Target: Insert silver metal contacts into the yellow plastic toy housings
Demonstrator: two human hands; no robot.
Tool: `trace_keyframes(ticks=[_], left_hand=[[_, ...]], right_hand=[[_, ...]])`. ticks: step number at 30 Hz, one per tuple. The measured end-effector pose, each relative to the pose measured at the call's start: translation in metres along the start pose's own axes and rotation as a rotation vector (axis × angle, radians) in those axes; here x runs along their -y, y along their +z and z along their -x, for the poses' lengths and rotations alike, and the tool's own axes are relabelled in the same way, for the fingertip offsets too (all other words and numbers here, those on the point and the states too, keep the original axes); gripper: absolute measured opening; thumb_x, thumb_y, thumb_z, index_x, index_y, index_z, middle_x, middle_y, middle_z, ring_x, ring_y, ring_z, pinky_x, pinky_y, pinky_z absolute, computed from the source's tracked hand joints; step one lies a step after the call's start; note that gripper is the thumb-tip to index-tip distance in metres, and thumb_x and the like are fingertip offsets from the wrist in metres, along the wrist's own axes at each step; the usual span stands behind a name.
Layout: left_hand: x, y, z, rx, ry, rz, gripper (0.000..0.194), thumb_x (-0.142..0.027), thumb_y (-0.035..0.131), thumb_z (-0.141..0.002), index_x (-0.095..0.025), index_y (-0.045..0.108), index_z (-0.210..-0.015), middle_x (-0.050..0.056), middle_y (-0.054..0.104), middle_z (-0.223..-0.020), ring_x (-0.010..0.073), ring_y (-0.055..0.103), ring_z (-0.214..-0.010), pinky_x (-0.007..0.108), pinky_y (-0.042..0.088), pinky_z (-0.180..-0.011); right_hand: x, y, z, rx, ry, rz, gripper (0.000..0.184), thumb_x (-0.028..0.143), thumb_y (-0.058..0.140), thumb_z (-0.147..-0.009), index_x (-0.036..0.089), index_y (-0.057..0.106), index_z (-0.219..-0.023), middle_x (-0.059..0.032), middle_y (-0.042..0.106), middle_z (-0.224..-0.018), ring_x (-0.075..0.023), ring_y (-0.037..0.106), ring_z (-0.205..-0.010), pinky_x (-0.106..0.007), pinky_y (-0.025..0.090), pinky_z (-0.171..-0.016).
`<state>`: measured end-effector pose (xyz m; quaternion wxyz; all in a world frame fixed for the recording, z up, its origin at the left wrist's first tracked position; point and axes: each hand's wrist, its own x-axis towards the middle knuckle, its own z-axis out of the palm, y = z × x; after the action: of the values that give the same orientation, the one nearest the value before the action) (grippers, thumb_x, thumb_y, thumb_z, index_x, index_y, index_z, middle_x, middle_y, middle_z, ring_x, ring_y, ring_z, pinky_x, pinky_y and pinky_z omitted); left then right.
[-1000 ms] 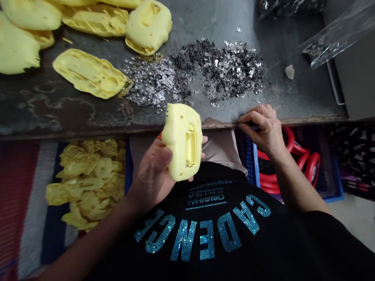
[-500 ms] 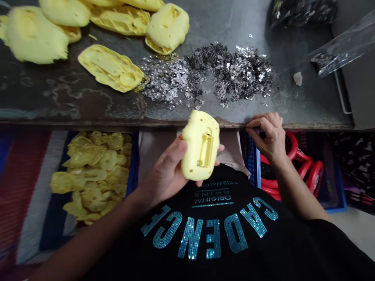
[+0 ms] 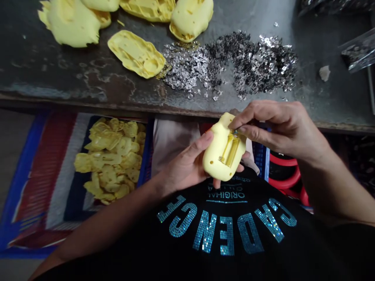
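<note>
Yellow shell (image 3: pixel 216 151), gripped by the left hand (image 3: pixel 190 166), should not wobble while the right hand (image 3: pixel 283 127) pinches a tiny bit (image 3: pixel 235 132) by the slot (image 3: pixel 233 153).

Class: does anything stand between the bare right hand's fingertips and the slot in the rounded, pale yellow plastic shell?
Nothing visible does. The bare right hand has its fingertips at the far end of the long slot in the rounded, pale yellow plastic shell, held by the bare left hand.
</note>
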<state>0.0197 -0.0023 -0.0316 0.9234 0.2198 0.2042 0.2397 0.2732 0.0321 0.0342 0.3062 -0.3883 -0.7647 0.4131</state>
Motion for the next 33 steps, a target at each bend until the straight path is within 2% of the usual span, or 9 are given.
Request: trace_keyframes(ticks=[4, 10, 14, 17, 23, 26, 29, 33], left_hand=[[0.001, -0.002, 0.002, -0.002, 0.001, -0.007, 0.077, -0.073, 0.078, -0.104, -0.025, 0.059, -0.160, 0.017, 0.089, -0.125, 0.0340, 0.091, -0.101, 0.023, 0.064, -0.049], [0.000, 0.001, 0.001, 0.009, 0.029, 0.010, 0.070, -0.069, 0.082, -0.103, -0.023, 0.060, -0.152, 0.014, 0.090, -0.120, 0.0312, 0.092, -0.097, 0.022, 0.064, -0.050], [0.001, 0.003, 0.001, -0.029, 0.034, 0.004, 0.074, -0.069, 0.081, -0.103, -0.022, 0.057, -0.155, 0.016, 0.089, -0.123, 0.0310, 0.091, -0.097, 0.021, 0.063, -0.050], [0.003, 0.003, 0.002, -0.052, 0.044, 0.010, 0.072, -0.074, 0.080, -0.103, -0.023, 0.061, -0.151, 0.017, 0.088, -0.127, 0.0318, 0.091, -0.101, 0.021, 0.062, -0.049], [0.003, 0.000, 0.001, -0.054, 0.034, 0.030, 0.077, -0.073, 0.084, -0.098, -0.024, 0.064, -0.155, 0.016, 0.088, -0.127, 0.0334, 0.090, -0.103, 0.020, 0.060, -0.048], [0.002, 0.000, 0.000, -0.034, 0.025, 0.053, 0.080, -0.075, 0.083, -0.098, -0.024, 0.064, -0.157, 0.015, 0.088, -0.126, 0.0336, 0.090, -0.103, 0.021, 0.061, -0.049], [0.002, 0.000, 0.000, -0.035, 0.030, 0.073, 0.074, -0.072, 0.086, -0.096, -0.023, 0.069, -0.148, 0.014, 0.088, -0.121, 0.0334, 0.090, -0.101, 0.022, 0.061, -0.049], [0.002, 0.003, 0.000, -0.038, 0.043, 0.077, 0.065, -0.068, 0.091, -0.094, -0.024, 0.073, -0.138, 0.012, 0.089, -0.114, 0.0319, 0.090, -0.096, 0.021, 0.061, -0.047]], right_hand=[[0.005, 0.001, -0.005, 0.007, 0.031, 0.041, 0.007, 0.032, 0.083, -0.105, 0.028, 0.085, -0.110, 0.0012, 0.085, -0.096, -0.0190, 0.077, -0.082, -0.034, 0.059, -0.073], [0.013, 0.003, -0.011, 0.013, 0.010, 0.150, 0.009, 0.029, 0.086, -0.100, 0.026, 0.079, -0.104, 0.0026, 0.082, -0.090, -0.0160, 0.073, -0.075, -0.031, 0.056, -0.069], [0.021, 0.008, -0.010, -0.025, -0.033, 0.291, 0.007, 0.020, 0.079, -0.100, 0.026, 0.075, -0.101, 0.0027, 0.083, -0.091, -0.0156, 0.074, -0.074, -0.031, 0.055, -0.069], [0.024, 0.012, -0.008, -0.040, 0.005, 0.381, 0.011, 0.020, 0.079, -0.099, 0.029, 0.074, -0.097, 0.0033, 0.084, -0.088, -0.0172, 0.073, -0.071, -0.032, 0.053, -0.066], [0.023, 0.020, -0.001, -0.122, -0.013, 0.413, 0.016, 0.019, 0.082, -0.100, 0.031, 0.073, -0.095, 0.0052, 0.083, -0.083, -0.0170, 0.073, -0.067, -0.032, 0.055, -0.064], [0.020, 0.022, 0.006, -0.202, -0.078, 0.420, 0.021, 0.014, 0.083, -0.099, 0.032, 0.073, -0.098, 0.0055, 0.086, -0.090, -0.0170, 0.076, -0.070, -0.032, 0.058, -0.066], [0.016, 0.023, 0.012, -0.263, -0.115, 0.448, 0.018, 0.016, 0.081, -0.103, 0.032, 0.074, -0.101, 0.0040, 0.087, -0.096, -0.0187, 0.079, -0.076, -0.036, 0.060, -0.068], [0.011, 0.022, 0.015, -0.222, -0.152, 0.522, 0.011, 0.021, 0.072, -0.110, 0.030, 0.077, -0.106, -0.0022, 0.086, -0.100, -0.0232, 0.080, -0.086, -0.041, 0.062, -0.075]])
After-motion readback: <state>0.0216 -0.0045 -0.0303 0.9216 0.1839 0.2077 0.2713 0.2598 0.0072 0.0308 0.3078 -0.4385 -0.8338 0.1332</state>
